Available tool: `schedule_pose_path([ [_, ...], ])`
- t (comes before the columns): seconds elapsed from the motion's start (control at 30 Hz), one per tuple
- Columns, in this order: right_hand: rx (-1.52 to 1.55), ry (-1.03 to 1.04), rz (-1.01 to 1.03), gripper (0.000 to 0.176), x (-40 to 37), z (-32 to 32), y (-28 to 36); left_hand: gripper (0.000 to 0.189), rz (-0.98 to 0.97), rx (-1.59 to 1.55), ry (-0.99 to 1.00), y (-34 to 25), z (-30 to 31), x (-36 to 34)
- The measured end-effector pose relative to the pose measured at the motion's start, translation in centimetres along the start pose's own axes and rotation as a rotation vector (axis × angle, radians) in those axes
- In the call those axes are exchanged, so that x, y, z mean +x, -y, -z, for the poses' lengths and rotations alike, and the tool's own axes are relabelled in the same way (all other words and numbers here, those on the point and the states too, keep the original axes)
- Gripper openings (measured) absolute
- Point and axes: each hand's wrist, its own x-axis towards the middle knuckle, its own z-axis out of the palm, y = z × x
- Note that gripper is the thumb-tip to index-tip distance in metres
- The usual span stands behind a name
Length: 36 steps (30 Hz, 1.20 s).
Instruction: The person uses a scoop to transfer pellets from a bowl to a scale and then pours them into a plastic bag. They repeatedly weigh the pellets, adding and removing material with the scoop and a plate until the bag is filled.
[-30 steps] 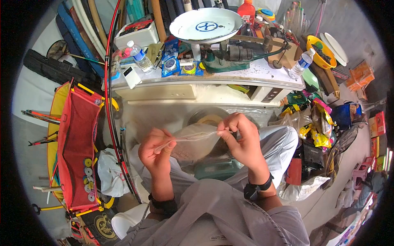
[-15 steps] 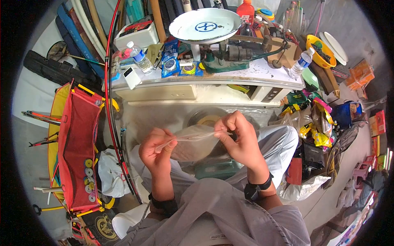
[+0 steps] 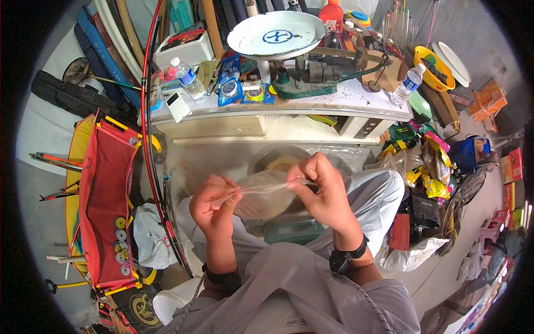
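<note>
A clear plastic bag (image 3: 260, 199) hangs between my two hands, its top edge stretched from one to the other. My left hand (image 3: 214, 206) pinches the left corner between thumb and fingers. At the opposite corner my right hand (image 3: 318, 192) grips the edge the same way, fingers curled. The lower part of the bag looks tan and cloudy. Beneath it, partly covered by the bag and my right hand, a round metal basin (image 3: 267, 158) sits on the floor. Between my legs lies a dark green container (image 3: 295, 230), mostly behind my hands and clothing.
Ahead stands a white-topped table (image 3: 334, 106) with a balance scale (image 3: 306, 83) carrying a white enamel pan (image 3: 253, 42). Water bottles (image 3: 188, 78) stand on it. A red fabric carrier (image 3: 108, 206) and a red-black rod (image 3: 147, 139) are at left; packaged goods (image 3: 431, 172) pile up at right.
The bag's top edge has shifted slightly and looks drawn closer together. Both hands keep their pinch and have barely moved.
</note>
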Motion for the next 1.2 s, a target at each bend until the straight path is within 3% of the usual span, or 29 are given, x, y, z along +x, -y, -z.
schedule_pose_path([
  [0.23, 0.124, -0.024, -0.079, 0.034, 0.1, 0.2, 0.1, 0.013, 0.003, 0.008, 0.006, -0.1, 0.1, 0.0],
  [0.3, -0.023, 0.053, 0.024, 0.037, 0.2, 0.2, 0.3, 0.013, 0.001, 0.003, 0.014, 0.0, 0.0, -0.1],
  [0.4, -0.003, 0.055, 0.073, 0.037, 0.1, -0.1, 0.1, 0.014, 0.0, 0.005, 0.018, 0.0, -0.1, -0.2],
  [0.93, 0.007, 0.04, 0.095, 0.027, 0.1, -0.5, 0.4, 0.014, 0.025, 0.018, 0.029, 0.0, -0.1, -0.4],
  [1.2, 0.02, 0.032, 0.046, 0.035, -0.1, -0.7, 0.2, 0.014, 0.028, 0.022, 0.031, -0.2, -0.2, -0.3],
])
